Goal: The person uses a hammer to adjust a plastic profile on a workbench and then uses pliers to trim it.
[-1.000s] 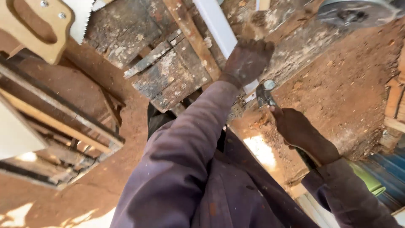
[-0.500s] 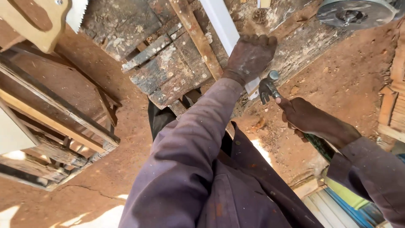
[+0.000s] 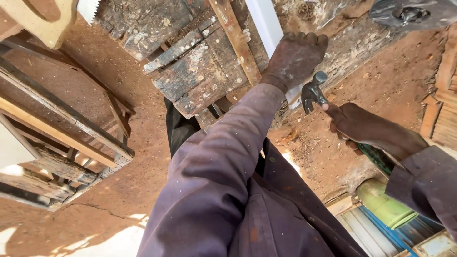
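**Hammer raised beside the white strip**

Since half a second ago your right hand [image 3: 354, 126] has come a little lower and closer to your body, and the hammer [image 3: 312, 93] now stands more upright, while your left hand [image 3: 294, 59] has stayed pressed on the white strip [image 3: 266, 21].

Your left hand lies palm down, fingers bent over the lower end of the white strip, at about 12 o'clock from your chest. It presses the strip against the rough wooden bench [image 3: 200, 76]. Whether the fingers close fully around the strip I cannot tell, because the back of the hand hides them.

Your right hand is closed around the handle of the hammer. It is at about 2 o'clock from your chest and at about 4 o'clock from the left hand. The metal head of the hammer points up, and the claw side looks toward 9 o'clock. The head is just beside the wrist of the left hand, at its 5 o'clock, near but not touching as far as I see.

A brown wooden batten [image 3: 235, 40] lies on the bench, at 9 o'clock from the left hand, running beside the white strip. At 10 o'clock, in the far corner, you see the pale handle of a saw [image 3: 45, 21]. A wooden frame [image 3: 62, 138] stands on the red earth at 9 o'clock. A green container [image 3: 385, 204] is at 4 o'clock, below your right sleeve.
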